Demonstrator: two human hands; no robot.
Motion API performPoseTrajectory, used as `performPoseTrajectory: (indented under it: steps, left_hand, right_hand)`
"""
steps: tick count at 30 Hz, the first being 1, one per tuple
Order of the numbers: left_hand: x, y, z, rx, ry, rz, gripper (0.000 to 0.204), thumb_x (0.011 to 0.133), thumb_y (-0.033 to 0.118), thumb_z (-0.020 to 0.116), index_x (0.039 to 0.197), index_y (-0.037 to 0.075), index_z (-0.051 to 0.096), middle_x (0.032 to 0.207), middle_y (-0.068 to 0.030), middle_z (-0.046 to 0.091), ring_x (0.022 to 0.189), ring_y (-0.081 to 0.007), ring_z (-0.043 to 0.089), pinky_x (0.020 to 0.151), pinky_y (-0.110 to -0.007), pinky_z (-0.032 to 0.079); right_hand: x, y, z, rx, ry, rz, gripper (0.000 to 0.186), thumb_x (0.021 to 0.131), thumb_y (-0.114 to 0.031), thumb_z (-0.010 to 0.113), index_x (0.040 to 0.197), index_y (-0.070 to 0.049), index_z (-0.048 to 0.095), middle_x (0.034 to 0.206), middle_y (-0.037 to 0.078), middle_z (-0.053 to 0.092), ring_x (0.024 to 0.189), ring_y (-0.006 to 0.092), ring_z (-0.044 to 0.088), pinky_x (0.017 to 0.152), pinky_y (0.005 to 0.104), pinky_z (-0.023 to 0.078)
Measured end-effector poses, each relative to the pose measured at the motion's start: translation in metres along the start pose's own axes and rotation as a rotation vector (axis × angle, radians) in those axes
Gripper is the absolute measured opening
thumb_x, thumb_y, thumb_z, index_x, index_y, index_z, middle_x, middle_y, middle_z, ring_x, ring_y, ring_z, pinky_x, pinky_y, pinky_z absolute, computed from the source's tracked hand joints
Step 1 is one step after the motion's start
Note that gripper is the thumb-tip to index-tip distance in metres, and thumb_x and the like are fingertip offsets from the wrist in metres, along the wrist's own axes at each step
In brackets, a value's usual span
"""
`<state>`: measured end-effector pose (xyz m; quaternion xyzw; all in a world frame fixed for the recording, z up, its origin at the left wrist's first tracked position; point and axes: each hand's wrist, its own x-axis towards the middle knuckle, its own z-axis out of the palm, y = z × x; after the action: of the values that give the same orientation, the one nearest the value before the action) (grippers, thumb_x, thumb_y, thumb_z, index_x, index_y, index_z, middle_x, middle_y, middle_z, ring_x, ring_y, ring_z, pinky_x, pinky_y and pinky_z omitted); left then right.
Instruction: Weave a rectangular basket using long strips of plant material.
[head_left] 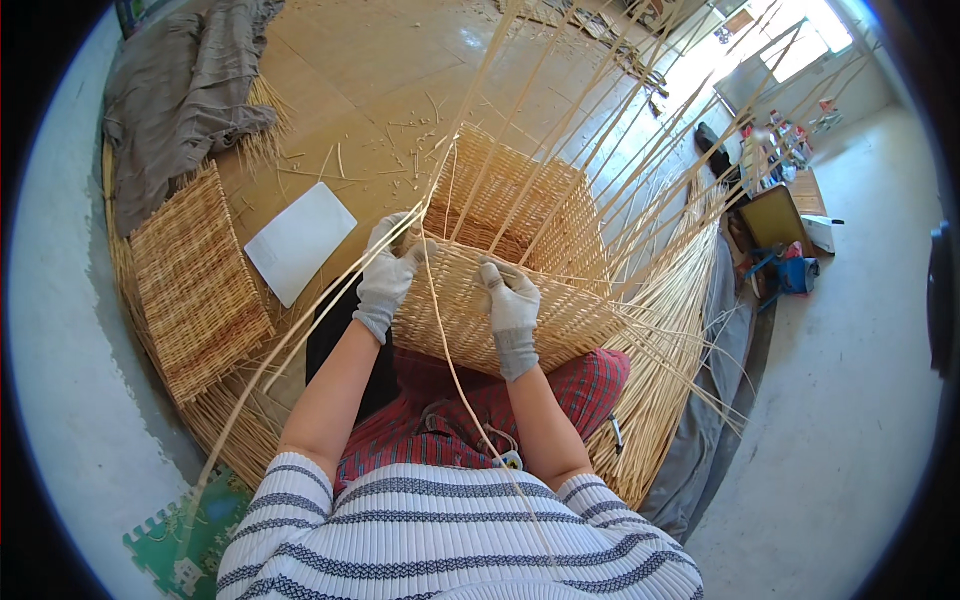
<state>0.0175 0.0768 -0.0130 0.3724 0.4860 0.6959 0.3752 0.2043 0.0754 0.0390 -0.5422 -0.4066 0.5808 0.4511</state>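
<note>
I saw bright daylight glaring from the window (800, 35) upper right, sharp centre, fisheye-bent edges, dark vignette.

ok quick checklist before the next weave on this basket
1. Left hand on the weaving strand at the basket rim: ok, gloved fingers are closed on it.
2. Right hand steadying the rim: ok, it presses on the near wall.
3. Basket seated on the lap: ok, it rests against the red plaid fabric.
4. Upright stakes free: ok, they fan upward and away.
5. Spare cane bundle at hand: ok, it lies at the person's right.
6. Strand's tail free of snags: cannot tell, it runs out of view below.
</note>
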Motion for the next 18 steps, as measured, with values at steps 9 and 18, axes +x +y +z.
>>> performPoseTrajectory:
  steps: [9,18]
  left_hand:
    - [0.005,-0.001,0.031,0.122,0.16,-0.076,0.036,0.086,0.004,0.081,0.112,0.006,0.056,0.102,-0.0036,0.058,0.088,-0.0097,0.057,0.076,-0.022,0.056]
    - [-0.05,0.039,0.031,0.666,0.218,0.268,0.034,0.086,0.012,0.074,0.114,0.001,0.059,0.105,-0.0165,0.064,0.099,-0.0352,0.062,0.091,-0.041,0.049]
  right_hand:
    - [0.035,-0.09,0.066,-0.7,0.126,-0.823,0.038,0.097,-0.016,0.063,0.135,-0.016,0.063,0.108,0.013,0.075,0.085,0.0196,0.074,0.073,0.0359,0.058]
    - [0.003,-0.019,-0.045,-0.897,0.127,-0.965,0.022,0.084,-0.007,0.076,0.105,-0.012,0.077,0.099,0.007,0.076,0.087,0.0221,0.071,0.078,0.0318,0.055]
